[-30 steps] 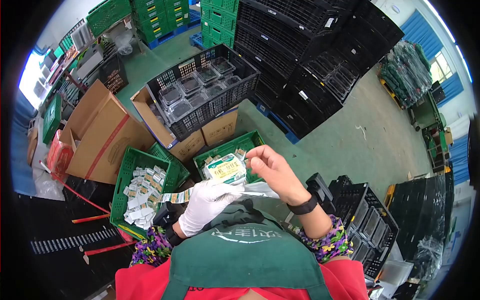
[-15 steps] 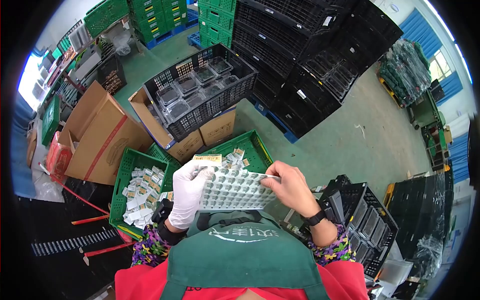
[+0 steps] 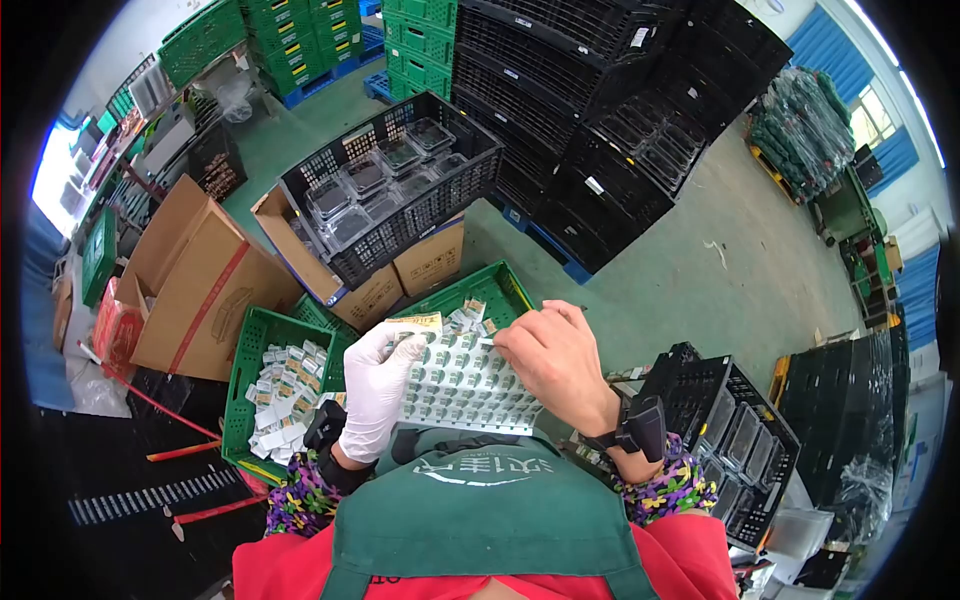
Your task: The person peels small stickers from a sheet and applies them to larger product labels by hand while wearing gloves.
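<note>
My left hand (image 3: 373,388), in a white glove, holds the left edge of a white sheet of small labels (image 3: 462,385) in front of my green apron. A yellow label (image 3: 415,324) sticks up at the sheet's top left corner by my gloved fingers. My bare right hand (image 3: 553,362) rests on the sheet's upper right part, fingertips pinching at a label there. Below the sheet stands a green crate (image 3: 510,287) with a few loose labels. Another green crate (image 3: 246,352) at my left holds several labelled packs.
A black crate (image 3: 400,215) of clear plastic trays sits on cardboard boxes (image 3: 425,262) ahead. An open carton (image 3: 195,270) stands left. Stacked black crates (image 3: 600,110) rise behind, green crates (image 3: 420,35) further back. A black crate (image 3: 745,450) of trays is at my right.
A second ago my hands held a labelled pack over the green crate. Then the label sheet came up between them. My right hand has since slid left onto the sheet's top.
</note>
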A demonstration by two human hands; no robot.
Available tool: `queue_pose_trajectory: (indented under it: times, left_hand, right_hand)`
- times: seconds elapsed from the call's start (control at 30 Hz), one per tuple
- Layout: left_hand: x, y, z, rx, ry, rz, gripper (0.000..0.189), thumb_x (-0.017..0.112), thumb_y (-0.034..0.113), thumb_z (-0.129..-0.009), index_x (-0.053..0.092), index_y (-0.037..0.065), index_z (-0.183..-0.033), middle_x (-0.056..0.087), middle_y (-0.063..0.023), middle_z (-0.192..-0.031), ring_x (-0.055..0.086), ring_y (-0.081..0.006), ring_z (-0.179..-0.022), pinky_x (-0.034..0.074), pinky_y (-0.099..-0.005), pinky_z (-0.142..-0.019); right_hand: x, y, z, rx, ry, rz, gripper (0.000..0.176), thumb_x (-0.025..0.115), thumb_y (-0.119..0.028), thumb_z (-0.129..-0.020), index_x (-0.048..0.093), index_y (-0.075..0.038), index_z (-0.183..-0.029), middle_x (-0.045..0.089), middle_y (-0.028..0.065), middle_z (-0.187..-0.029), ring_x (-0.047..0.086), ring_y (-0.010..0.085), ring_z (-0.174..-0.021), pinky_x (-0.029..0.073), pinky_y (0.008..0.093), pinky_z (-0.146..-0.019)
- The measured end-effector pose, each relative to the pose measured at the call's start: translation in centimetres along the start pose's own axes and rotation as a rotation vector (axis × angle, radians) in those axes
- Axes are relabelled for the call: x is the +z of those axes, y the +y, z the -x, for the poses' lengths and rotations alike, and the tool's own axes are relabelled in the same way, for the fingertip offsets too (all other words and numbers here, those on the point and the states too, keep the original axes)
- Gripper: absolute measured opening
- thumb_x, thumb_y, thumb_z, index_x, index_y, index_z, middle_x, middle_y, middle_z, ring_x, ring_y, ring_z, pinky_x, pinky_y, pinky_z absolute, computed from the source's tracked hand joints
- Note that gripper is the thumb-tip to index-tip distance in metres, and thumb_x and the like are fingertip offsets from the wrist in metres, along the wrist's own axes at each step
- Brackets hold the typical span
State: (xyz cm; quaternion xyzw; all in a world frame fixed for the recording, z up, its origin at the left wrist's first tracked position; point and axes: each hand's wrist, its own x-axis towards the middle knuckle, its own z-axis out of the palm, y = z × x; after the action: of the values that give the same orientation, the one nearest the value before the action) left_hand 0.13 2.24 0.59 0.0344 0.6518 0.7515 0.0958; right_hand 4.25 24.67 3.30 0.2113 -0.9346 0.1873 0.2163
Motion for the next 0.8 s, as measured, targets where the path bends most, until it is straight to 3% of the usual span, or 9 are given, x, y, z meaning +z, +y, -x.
queue_pose_trajectory:
  times: [0.07, 0.17, 0.23, 0.27, 0.3, 0.4, 0.57, 0.63, 0.8]
  left_hand:
    - [-0.1, 0.2, -0.1, -0.054, 0.013, 0.016, 0.018, 0.067, 0.007, -0.091, 0.067, -0.004, -0.106, 0.069, -0.0034, -0.089, 0.06, -0.0054, -0.078, 0.048, -0.0215, -0.07]
    - [-0.4, -0.2, -0.6, -0.029, 0.07, 0.037, 0.018, 0.066, 0.006, -0.092, 0.067, -0.005, -0.106, 0.069, -0.0033, -0.09, 0.06, -0.0051, -0.079, 0.049, -0.0213, -0.071]
    - [-1.1, -0.3, -0.4, -0.002, 0.018, 0.005, 0.014, 0.068, 0.005, -0.089, 0.07, -0.003, -0.101, 0.071, -0.0045, -0.088, 0.062, -0.0086, -0.077, 0.05, -0.0235, -0.072]
    - [-1.3, -0.4, -0.2, 0.143, -0.125, -0.133, 0.012, 0.069, 0.004, -0.087, 0.071, -0.001, -0.098, 0.072, -0.0057, -0.088, 0.064, -0.0113, -0.078, 0.051, -0.0251, -0.073]
    - [-1.3, -0.4, -0.2, 0.289, -0.273, -0.266, 0.011, 0.07, 0.003, -0.085, 0.072, 0.0, -0.095, 0.073, -0.007, -0.087, 0.066, -0.014, -0.079, 0.051, -0.0267, -0.074]
    - [-0.3, 1.1, 0.2, 0.282, -0.465, -0.356, 0.011, 0.073, 0.006, -0.083, 0.074, 0.003, -0.094, 0.074, -0.0094, -0.091, 0.07, -0.02, -0.087, 0.053, -0.031, -0.078]
    - [-0.1, -0.2, 0.6, 0.252, -0.596, -0.366, 0.012, 0.074, 0.009, -0.082, 0.074, 0.005, -0.093, 0.074, -0.0081, -0.091, 0.069, -0.0185, -0.093, 0.052, -0.0322, -0.082]
    - [0.0, -1.0, 1.2, 0.204, -0.634, -0.47, 0.012, 0.073, 0.012, -0.083, 0.075, 0.006, -0.093, 0.073, -0.0092, -0.09, 0.068, -0.0203, -0.089, 0.051, -0.0322, -0.082]
    - [0.0, -1.0, 1.5, 0.142, -0.437, -0.348, 0.013, 0.073, 0.01, -0.083, 0.074, 0.004, -0.094, 0.073, -0.0106, -0.092, 0.069, -0.0216, -0.086, 0.052, -0.0329, -0.079]
  right_hand:
    - [0.4, 0.2, 0.4, -0.068, -0.012, 0.037, 0.022, 0.074, -0.006, -0.075, 0.064, -0.013, -0.093, 0.06, 0.0019, -0.087, 0.06, 0.0244, -0.085, 0.044, 0.0422, -0.094]
    - [0.1, -0.1, 0.2, -0.117, 0.055, -0.148, 0.016, 0.069, -0.004, -0.082, 0.06, -0.008, -0.094, 0.059, 0.0006, -0.084, 0.059, 0.0159, -0.082, 0.045, 0.0331, -0.088]
    - [-1.4, -0.3, -1.2, 0.678, 0.075, -1.031, 0.007, 0.064, -0.007, -0.09, 0.059, -0.004, -0.095, 0.059, -0.0023, -0.085, 0.055, 0.0069, -0.079, 0.047, 0.0258, -0.077]
    - [-1.3, 0.9, -1.8, 0.589, 0.019, -1.106, 0.011, 0.062, -0.012, -0.095, 0.058, -0.002, -0.095, 0.059, -0.0036, -0.085, 0.052, 0.0026, -0.078, 0.045, 0.0203, -0.069]
    - [-1.3, 0.7, -2.6, 0.691, -0.034, -1.296, 0.013, 0.065, -0.013, -0.094, 0.059, -0.002, -0.097, 0.059, -0.0037, -0.085, 0.053, 0.0032, -0.077, 0.045, 0.0206, -0.069]
    - [-0.8, -1.0, -4.5, 0.736, -0.294, -1.495, 0.015, 0.065, -0.02, -0.095, 0.06, -0.006, -0.096, 0.054, -0.0069, -0.079, 0.045, 0.0007, -0.069, 0.035, 0.0184, -0.058]
    - [1.0, 0.5, -8.0, 0.769, 0.052, -1.433, 0.013, 0.064, -0.019, -0.096, 0.061, -0.006, -0.095, 0.055, -0.0063, -0.076, 0.046, 0.001, -0.063, 0.036, 0.0185, -0.055]
    - [0.9, 3.7, -8.7, 0.717, 0.088, -1.433, 0.012, 0.062, -0.016, -0.096, 0.061, -0.004, -0.095, 0.056, -0.0051, -0.077, 0.042, 0.0002, -0.058, 0.034, 0.0179, -0.051]
    - [0.0, 3.6, -5.9, 0.755, -0.013, -1.229, 0.011, 0.063, -0.014, -0.094, 0.06, -0.004, -0.092, 0.058, -0.0049, -0.081, 0.05, -0.0001, -0.073, 0.04, 0.0171, -0.064]
